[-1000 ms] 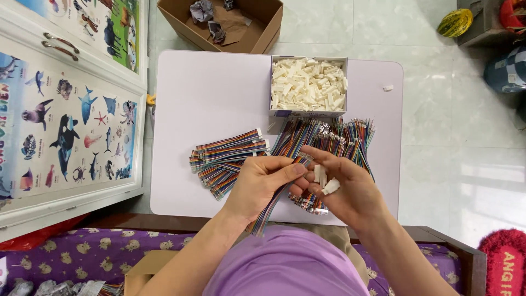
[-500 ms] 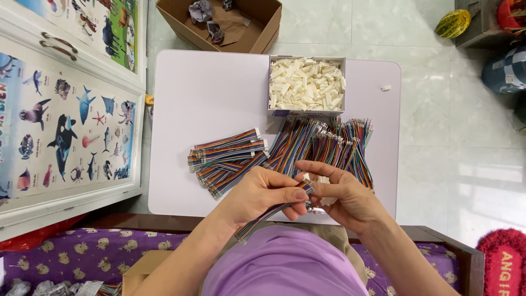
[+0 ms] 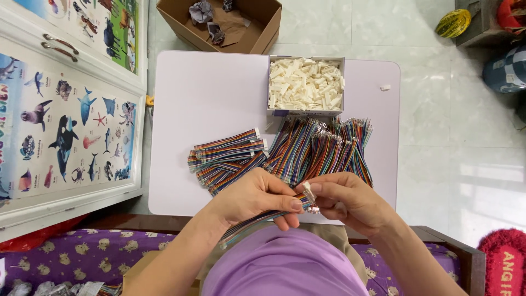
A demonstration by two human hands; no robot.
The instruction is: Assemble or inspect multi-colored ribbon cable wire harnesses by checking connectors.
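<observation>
Your left hand is closed around a multicoloured ribbon cable, thumb and fingertips pinching it just short of its end, while the rest of the cable trails down and to the left past your wrist toward your purple shirt. Your right hand meets it from the other side: its thumb and forefinger are pinched shut on a small white plastic connector that sits right at the cable's tip, with the remaining fingers curled under. Both hands hover over the near edge of the white tabletop, and the 2 sets of fingertips are almost touching.

Just beyond your hands lies a loose spread of multicoloured cables with bare ends, fanned out across the tabletop. To its left, 1 smaller heap of cables with white connectors fitted lies crosswise. Behind the fanned cables, touching their far ends, stands a shallow box full of white connectors. A single white connector lies alone near the tabletop's right edge.

Past the tabletop, an open cardboard box sits on the tiled floor. At your left stands a white cabinet covered with animal posters.
</observation>
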